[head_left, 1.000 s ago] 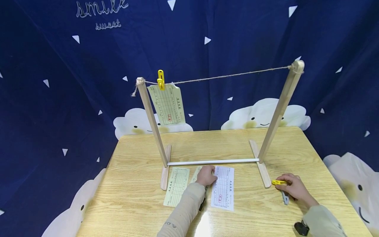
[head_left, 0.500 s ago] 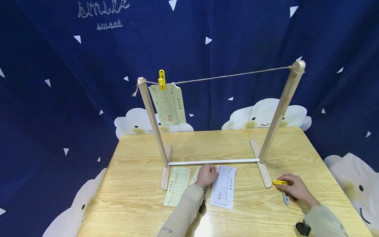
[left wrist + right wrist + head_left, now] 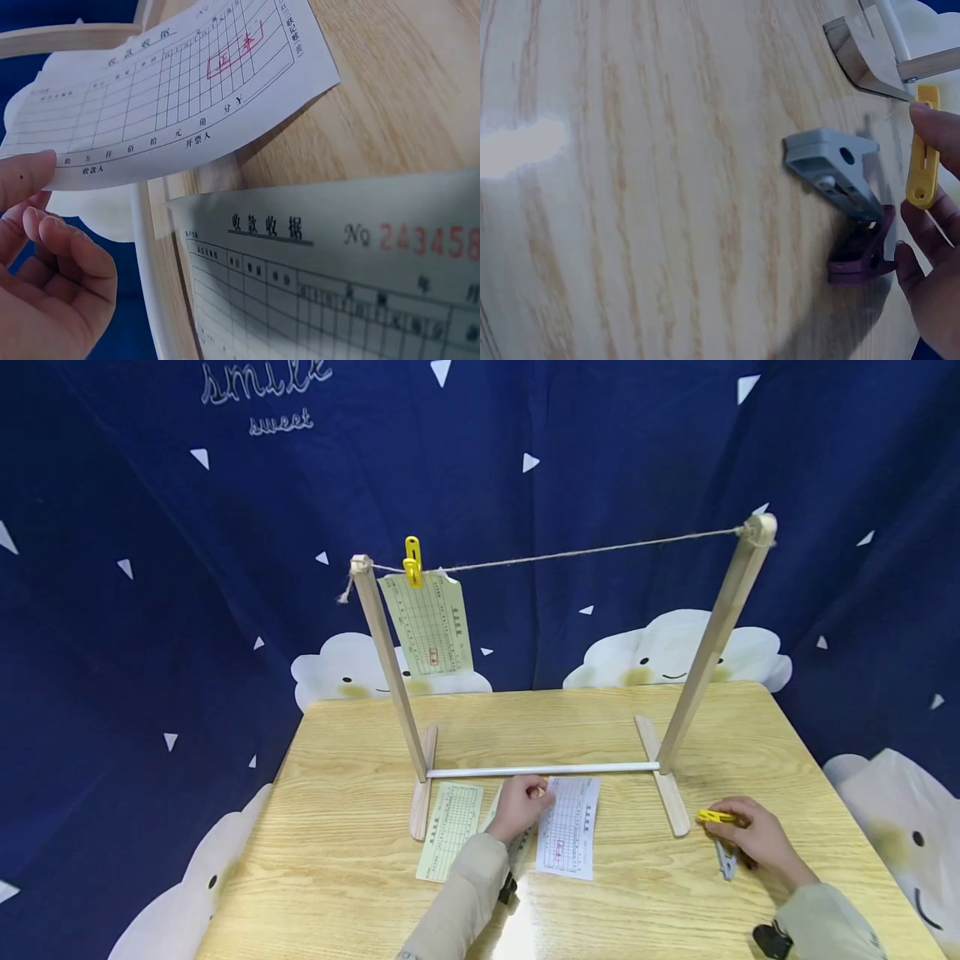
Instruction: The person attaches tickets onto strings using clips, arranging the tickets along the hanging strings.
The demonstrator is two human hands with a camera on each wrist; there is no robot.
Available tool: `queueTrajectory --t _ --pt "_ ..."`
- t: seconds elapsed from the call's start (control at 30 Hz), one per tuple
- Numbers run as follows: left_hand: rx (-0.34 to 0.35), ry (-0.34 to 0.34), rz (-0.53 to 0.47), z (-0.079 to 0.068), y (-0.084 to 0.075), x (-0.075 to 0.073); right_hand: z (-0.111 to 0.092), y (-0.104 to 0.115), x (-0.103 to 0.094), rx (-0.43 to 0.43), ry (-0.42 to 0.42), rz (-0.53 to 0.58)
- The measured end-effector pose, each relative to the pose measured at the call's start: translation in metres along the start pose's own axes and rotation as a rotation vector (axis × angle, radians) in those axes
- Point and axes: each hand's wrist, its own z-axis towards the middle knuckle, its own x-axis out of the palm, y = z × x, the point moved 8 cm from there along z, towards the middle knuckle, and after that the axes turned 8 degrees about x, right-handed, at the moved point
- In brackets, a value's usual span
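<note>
A navy cloth backdrop with white triangles and smiling clouds (image 3: 480, 460) hangs behind a pale wood-grain surface (image 3: 322, 877). On it stands a two-post wooden frame (image 3: 708, 656), its white crossbar (image 3: 543, 770) running just behind the papers and its right foot between them and the right hand. A printed light-green paper slip (image 3: 427, 622) hangs from the thin twine line (image 3: 570, 554) near the left post. Below, one green slip (image 3: 450, 831) lies flat; a second green slip (image 3: 521, 845) is partly covered by the left arm. The printed white paper slip (image 3: 568, 835) beside it is tilted, one edge raised, pinched in the grip of the left hand (image 3: 517, 806). The right hand (image 3: 753, 835) grips a yellow plastic clip (image 3: 923, 161) above a grey plastic clip (image 3: 829, 169) and a dark purple plastic clip (image 3: 861, 255). Another yellow clip (image 3: 412, 562) holds the hanging slip.
</note>
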Motion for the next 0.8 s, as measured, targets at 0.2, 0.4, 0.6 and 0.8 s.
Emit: queueTrajectory --t 0.2,0.4,0.6,0.8 --pt "0.023 0.019 -0.049 -0.004 -0.005 -0.005 -0.001 0.003 -0.006 0.055 0.003 0.047" --pt "0.018 0.047 -0.099 -0.007 -0.012 -0.007 -0.002 0.004 -0.008 0.110 0.026 0.088" --pt "0.020 0.047 -0.133 -0.008 -0.019 -0.010 -0.002 0.009 -0.012 0.088 -0.038 0.084" --pt "0.004 0.045 -0.149 -0.009 -0.022 -0.012 -0.002 0.020 -0.017 0.051 -0.039 0.136"
